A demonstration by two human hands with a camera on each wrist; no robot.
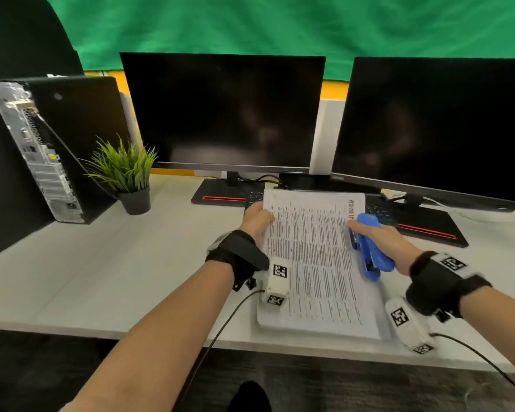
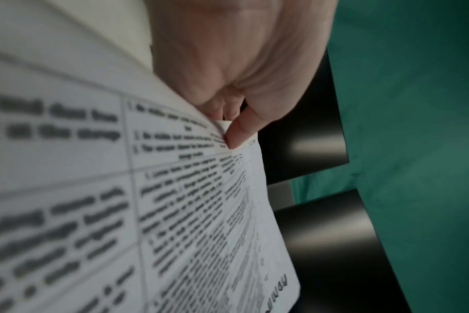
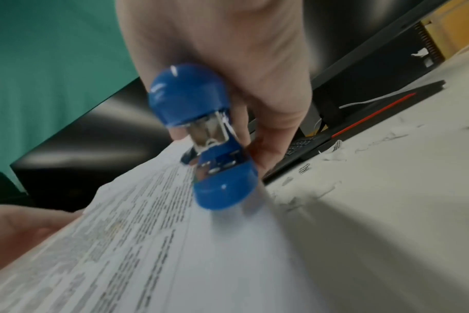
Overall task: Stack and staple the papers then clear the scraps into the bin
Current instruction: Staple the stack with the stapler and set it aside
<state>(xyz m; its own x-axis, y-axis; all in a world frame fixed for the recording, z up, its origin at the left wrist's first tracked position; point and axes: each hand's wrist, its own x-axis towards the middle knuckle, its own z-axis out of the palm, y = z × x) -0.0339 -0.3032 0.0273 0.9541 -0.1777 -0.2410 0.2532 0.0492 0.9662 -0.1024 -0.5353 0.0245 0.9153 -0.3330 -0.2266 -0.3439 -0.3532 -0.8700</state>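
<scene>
- Papers [image 1: 312,257]: printed stack, near edge on the white desk [image 1: 101,263], far end lifted in front of the monitors.
- Left hand [image 1: 257,220]: pinches the stack's far left edge; in the left wrist view the thumb [image 2: 240,131] presses the top sheet against curled fingers beneath.
- Blue stapler [image 1: 369,248]: at the stack's right edge, near the far corner; its mouth takes the paper edge in the right wrist view.
- Right hand [image 1: 390,242]: wrapped round the stapler, fingers clamped on its body.
- Paper scraps [image 3: 332,155]: scattered on the desk right of the stack, near the right monitor's base.
- Two dark monitors [image 1: 223,111], potted plant [image 1: 125,171], computer tower [image 1: 51,147]: along the desk's rear and left.
</scene>
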